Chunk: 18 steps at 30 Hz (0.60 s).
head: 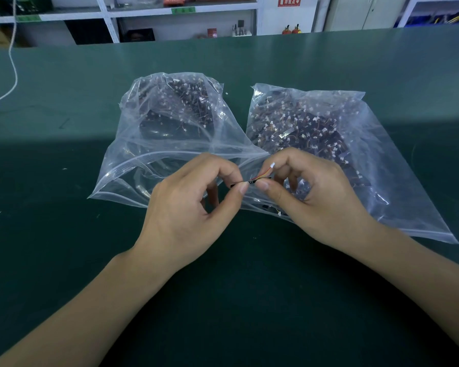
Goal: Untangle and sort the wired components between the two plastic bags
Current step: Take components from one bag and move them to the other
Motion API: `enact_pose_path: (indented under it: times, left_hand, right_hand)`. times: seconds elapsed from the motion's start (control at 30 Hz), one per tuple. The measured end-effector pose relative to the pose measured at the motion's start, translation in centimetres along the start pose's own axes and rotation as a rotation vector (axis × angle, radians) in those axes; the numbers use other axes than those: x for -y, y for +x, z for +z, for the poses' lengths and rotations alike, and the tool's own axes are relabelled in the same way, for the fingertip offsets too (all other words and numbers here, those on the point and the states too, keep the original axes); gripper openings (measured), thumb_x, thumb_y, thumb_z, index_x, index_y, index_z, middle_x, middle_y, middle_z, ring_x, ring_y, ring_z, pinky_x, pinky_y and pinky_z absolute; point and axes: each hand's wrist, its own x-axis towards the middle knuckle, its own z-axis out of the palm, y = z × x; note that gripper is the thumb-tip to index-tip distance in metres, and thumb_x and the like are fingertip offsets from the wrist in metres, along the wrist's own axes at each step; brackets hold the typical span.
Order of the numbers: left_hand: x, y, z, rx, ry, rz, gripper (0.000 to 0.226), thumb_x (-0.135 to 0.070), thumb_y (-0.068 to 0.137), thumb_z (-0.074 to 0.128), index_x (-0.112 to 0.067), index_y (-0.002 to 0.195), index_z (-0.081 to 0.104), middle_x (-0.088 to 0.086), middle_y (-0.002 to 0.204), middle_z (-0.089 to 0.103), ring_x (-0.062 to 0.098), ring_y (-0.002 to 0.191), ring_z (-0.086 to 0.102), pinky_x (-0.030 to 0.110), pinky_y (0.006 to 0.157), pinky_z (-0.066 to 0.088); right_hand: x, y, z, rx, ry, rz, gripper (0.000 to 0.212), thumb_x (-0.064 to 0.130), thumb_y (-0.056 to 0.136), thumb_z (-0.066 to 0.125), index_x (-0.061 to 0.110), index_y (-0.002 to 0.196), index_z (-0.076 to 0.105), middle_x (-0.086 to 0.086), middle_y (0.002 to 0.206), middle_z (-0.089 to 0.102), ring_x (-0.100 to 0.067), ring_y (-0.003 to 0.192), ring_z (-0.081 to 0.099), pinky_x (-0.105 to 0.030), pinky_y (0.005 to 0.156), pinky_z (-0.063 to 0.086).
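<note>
Two bare forearms enter from the bottom corners of the head view, each ending in a bare hand. No sleeve, cuff, glove or wrist strap covers any part that shows, and both wrists carry no watch, band or bracelet. The left hand [186,207] has no ring on any finger in sight. Its thumbnail is short, trimmed close to the fingertip and unpainted. The right hand [318,200] is likewise free of rings and coverings, with a short, plain thumbnail (the other nails on both hands are turned away or too small to judge). The knuckles and tendons of both hands show as soft ridges.
</note>
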Motion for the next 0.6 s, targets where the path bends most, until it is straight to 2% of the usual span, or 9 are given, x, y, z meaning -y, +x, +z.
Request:
enact_pose_path:
  times: [0.27, 0.37, 0.43, 0.5, 0.6]
  left_hand:
    - [0.09, 0.04, 0.00, -0.025, -0.001, -0.001, 0.005, -0.026, 0.099, 0.071, -0.024, 0.097, 0.067, -0.017, 0.091, 0.064, 0.017, 0.075, 0.064, 0.026, 0.061, 0.049]
    - [0.08, 0.15, -0.04, -0.090, -0.050, -0.032, 0.006, -0.022, 0.101, 0.069, -0.027, 0.099, 0.066, -0.019, 0.091, 0.065, 0.017, 0.077, 0.065, 0.020, 0.064, 0.048]
    - [-0.08, 0.19, -0.12, -0.112, -0.106, -0.046, 0.010, -0.019, 0.102, 0.067, -0.029, 0.101, 0.064, -0.017, 0.092, 0.066, 0.018, 0.077, 0.064, 0.020, 0.063, 0.047]
    - [-0.32, 0.18, -0.21, -0.115, -0.132, -0.044, 0.012, -0.018, 0.102, 0.066, -0.028, 0.099, 0.062, -0.014, 0.090, 0.066, 0.019, 0.074, 0.063, 0.023, 0.060, 0.048]
    - [-0.45, 0.09, -0.32, -0.064, -0.141, -0.024, 0.007, -0.015, 0.095, 0.064, -0.020, 0.091, 0.061, -0.010, 0.083, 0.064, 0.020, 0.070, 0.062, 0.031, 0.057, 0.048]
  right_hand:
    - [0.24, -0.11, -0.20, 0.024, 0.018, 0.019, 0.015, 0.031, 0.098, 0.072, 0.018, 0.105, 0.069, 0.027, 0.087, 0.066, -0.018, 0.076, 0.067, -0.026, 0.068, 0.051]
    - [-0.04, -0.29, -0.29, 0.130, -0.027, 0.039, 0.034, 0.031, 0.089, 0.081, 0.023, 0.117, 0.063, 0.020, 0.103, 0.068, -0.017, 0.086, 0.068, -0.027, 0.075, 0.052]
    - [-0.42, -0.47, -0.25, 0.227, -0.123, 0.004, 0.045, 0.025, 0.082, 0.085, 0.024, 0.120, 0.061, 0.019, 0.112, 0.065, -0.014, 0.094, 0.064, -0.020, 0.083, 0.049]
    - [-0.62, -0.51, -0.21, 0.253, -0.191, -0.052, 0.044, 0.014, 0.078, 0.084, 0.025, 0.115, 0.061, 0.017, 0.111, 0.062, -0.012, 0.096, 0.061, -0.016, 0.087, 0.045]
    - [-0.70, -0.22, -0.51, 0.193, -0.201, -0.053, 0.046, 0.003, 0.078, 0.076, 0.032, 0.108, 0.056, 0.016, 0.105, 0.062, -0.012, 0.092, 0.063, -0.018, 0.080, 0.046]
